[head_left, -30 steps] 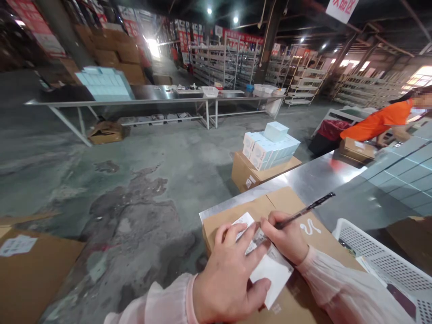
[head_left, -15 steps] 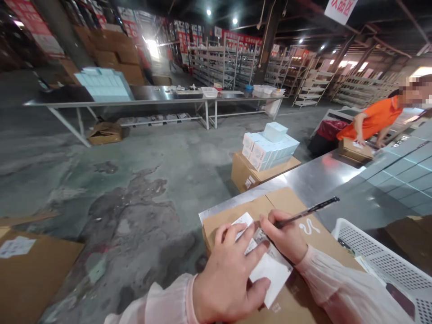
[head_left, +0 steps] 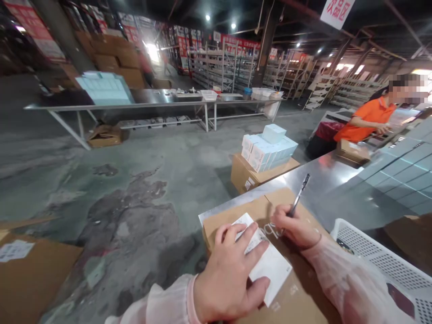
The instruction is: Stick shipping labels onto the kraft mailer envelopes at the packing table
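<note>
My left hand (head_left: 232,265) lies with its fingers spread over a white printed paper slip (head_left: 270,267), pressing it against a brown cardboard box (head_left: 307,288). Part of the slip's print is hidden under those fingers. Just right of the slip, my right hand (head_left: 295,225) is closed around a dark pen (head_left: 299,195), which tilts up and away. The pen's tip is hidden behind the hand. White lettering on the box shows partly beside the right hand.
A white perforated basket (head_left: 378,252) stands to the right on the metal table (head_left: 303,177). Light blue boxes (head_left: 270,148) sit on a carton beyond the table. Another carton (head_left: 33,274) is at lower left. A person in an orange shirt (head_left: 367,117) stands at far right.
My right hand has moved off the slip to the right, and the pen has swung more upright. My left hand stays put. The orange-shirted person's hands have lifted away from a box.
</note>
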Demonstrator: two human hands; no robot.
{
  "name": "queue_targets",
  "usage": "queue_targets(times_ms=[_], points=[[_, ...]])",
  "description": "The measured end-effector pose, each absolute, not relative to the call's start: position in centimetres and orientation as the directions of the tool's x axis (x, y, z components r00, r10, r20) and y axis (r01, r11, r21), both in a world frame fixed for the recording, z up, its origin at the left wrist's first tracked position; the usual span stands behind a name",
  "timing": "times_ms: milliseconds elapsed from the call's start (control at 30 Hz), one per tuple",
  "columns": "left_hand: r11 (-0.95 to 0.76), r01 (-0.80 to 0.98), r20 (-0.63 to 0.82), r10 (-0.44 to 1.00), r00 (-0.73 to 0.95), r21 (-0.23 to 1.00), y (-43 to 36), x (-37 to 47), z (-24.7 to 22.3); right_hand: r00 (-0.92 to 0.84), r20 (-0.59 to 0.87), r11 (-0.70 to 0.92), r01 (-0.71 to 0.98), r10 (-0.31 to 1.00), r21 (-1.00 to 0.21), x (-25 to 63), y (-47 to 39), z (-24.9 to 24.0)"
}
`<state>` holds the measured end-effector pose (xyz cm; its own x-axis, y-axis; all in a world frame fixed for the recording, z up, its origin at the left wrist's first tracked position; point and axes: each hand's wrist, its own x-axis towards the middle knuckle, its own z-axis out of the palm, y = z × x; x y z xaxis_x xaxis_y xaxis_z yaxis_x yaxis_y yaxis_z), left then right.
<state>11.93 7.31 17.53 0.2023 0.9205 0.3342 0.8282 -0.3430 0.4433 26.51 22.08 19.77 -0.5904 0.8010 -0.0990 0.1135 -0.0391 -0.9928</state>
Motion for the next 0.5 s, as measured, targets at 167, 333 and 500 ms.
queue_targets(times_ms=[167, 333, 500], points=[[-0.325, 0.841, 0.364, 0.916, 0.166, 0.433, 7.2, 12.2, 17.5, -0.415, 0.069, -0.075, -0.321, 0.907, -0.944, 31.3, 22.8, 22.9], [-0.288, 0.867, 0.320, 0.934, 0.160, 0.407, 7.5, 12.5, 17.8, -0.035, 0.157, 0.119, -0.505, 0.987, -0.855, 41.4, 20.2, 22.3], [-0.306, 0.885, 0.360, 0.917, 0.174, 0.351, 7.5, 11.4, 17.4, 0.299, -0.077, -0.098, 0.055, 0.951, -0.994, 52.6, 16.7, 15.2]])
